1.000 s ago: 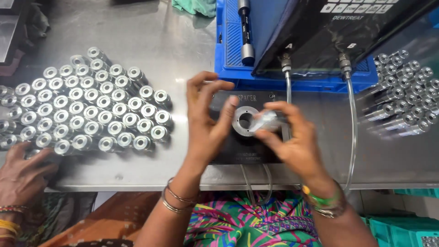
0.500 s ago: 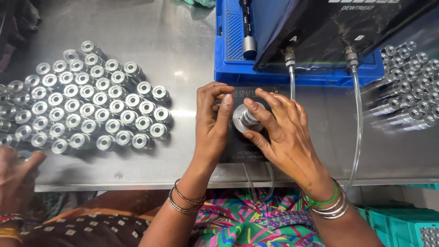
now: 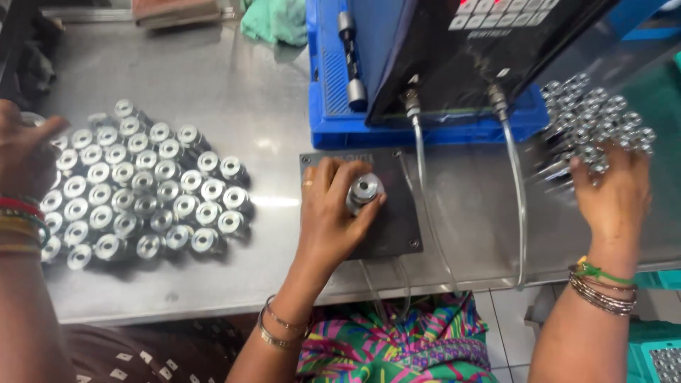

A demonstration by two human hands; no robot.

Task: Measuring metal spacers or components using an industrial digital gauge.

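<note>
1. Left hand (image 3: 332, 220) fingers are clamped around one shiny cylindrical metal fitting (image 3: 364, 191), upright on a dark square plate (image 3: 397, 220) near the steel tabletop's (image 3: 248, 92) front edge.
2. Right hand (image 3: 613, 195), fingers spread, rests on a heap of similar fittings (image 3: 592, 117) at the right edge.
3. Dozens more fittings in rows (image 3: 142, 191) stand left.

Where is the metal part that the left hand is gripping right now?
In the head view, the metal part sits near the middle of the frame on the dark plate, held in the left hand, just below the blue tray and right of the cluster of metal parts.
</note>
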